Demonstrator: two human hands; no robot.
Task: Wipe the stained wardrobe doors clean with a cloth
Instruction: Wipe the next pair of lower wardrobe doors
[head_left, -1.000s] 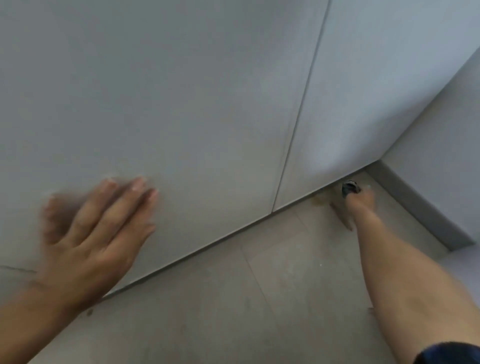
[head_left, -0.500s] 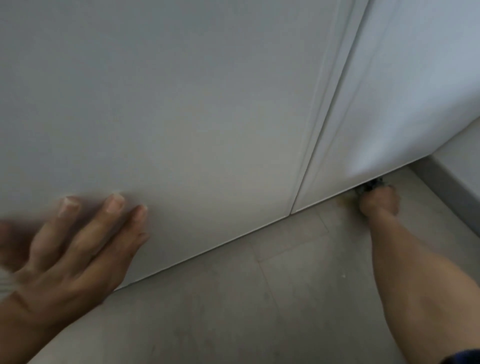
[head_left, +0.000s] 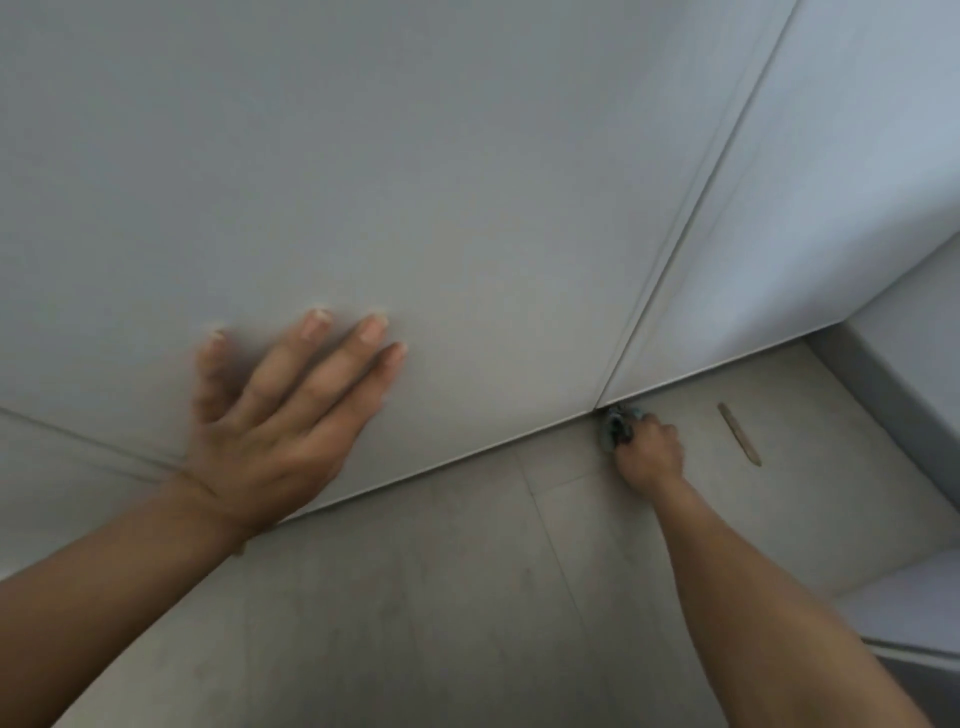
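Home bedroom or closet corner, tall plain grey wardrobe doors (head_left: 415, 182), pale tiled floor (head_left: 441, 597), grey skirting board (head_left: 883, 395)

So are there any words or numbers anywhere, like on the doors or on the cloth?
None: no word, number, label or sign can be read anywhere.
The wardrobe doors are plain grey with nothing printed on them.
The floor shows plain tiles only.
The cloth gripped in the right hand is bunched up and blurred; no print shows on it.
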